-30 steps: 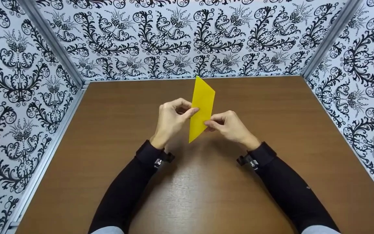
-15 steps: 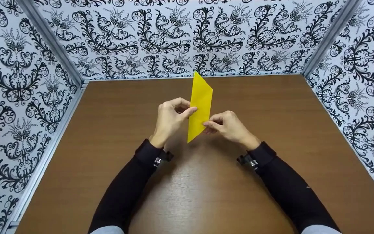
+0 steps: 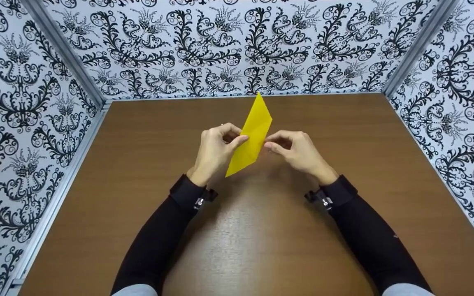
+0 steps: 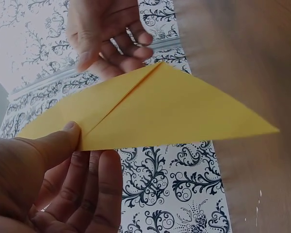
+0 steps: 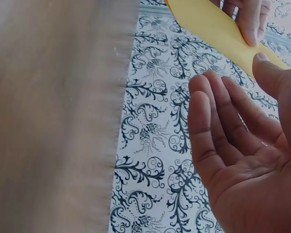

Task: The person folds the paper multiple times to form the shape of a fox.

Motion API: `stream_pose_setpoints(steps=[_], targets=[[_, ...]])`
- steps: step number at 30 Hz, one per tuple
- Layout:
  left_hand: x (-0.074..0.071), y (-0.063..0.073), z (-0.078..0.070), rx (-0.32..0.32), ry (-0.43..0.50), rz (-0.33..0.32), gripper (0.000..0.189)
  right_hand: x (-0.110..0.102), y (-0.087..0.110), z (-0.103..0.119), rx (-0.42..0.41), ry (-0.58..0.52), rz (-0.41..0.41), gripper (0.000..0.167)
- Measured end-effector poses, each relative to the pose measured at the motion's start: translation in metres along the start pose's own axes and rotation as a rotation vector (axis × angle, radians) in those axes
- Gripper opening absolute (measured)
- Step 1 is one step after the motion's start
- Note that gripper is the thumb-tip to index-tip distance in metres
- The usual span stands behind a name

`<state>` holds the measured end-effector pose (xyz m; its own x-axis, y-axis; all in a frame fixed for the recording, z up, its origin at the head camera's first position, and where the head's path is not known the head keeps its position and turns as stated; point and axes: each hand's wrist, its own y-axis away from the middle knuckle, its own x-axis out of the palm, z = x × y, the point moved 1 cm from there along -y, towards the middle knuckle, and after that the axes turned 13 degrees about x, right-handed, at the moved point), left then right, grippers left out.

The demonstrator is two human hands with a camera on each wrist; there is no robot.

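Paper point(image 3: 254, 130) pinched by left fingers point(image 4: 109, 182); right fingers point(image 5: 202, 119) parted.

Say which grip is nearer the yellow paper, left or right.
Left. The left grip pinches the yellow paper at one long edge; the right grip is beside the opposite edge, not holding it. Whether it touches there is unclear.

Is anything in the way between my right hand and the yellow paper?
Nothing visible stands between your right hand and the yellow paper; the hand is close by its edge, though contact is hard to tell. Your left hand pinches the opposite edge.
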<state>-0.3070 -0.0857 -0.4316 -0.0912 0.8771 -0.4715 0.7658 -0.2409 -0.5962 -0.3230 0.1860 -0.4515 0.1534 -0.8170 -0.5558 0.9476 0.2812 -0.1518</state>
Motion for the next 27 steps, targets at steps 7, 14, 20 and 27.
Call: stream_pose_setpoints(steps=[7,14,20,27], targets=[[0.002,-0.001,-0.002,0.002,-0.028,0.022,0.023,-0.013,0.0,0.006,0.007,-0.094,-0.083,0.024],[0.005,0.001,-0.002,0.043,-0.134,0.07,0.02,-0.021,0.002,0.008,-0.038,-0.211,-0.153,0.029],[0.006,0.003,-0.003,0.034,-0.212,0.146,0.02,-0.023,0.001,0.008,-0.078,-0.239,-0.194,0.037],[0.008,0.005,0.0,0.01,-0.213,0.226,0.021,-0.029,0.002,0.006,-0.052,-0.151,-0.16,0.029]])
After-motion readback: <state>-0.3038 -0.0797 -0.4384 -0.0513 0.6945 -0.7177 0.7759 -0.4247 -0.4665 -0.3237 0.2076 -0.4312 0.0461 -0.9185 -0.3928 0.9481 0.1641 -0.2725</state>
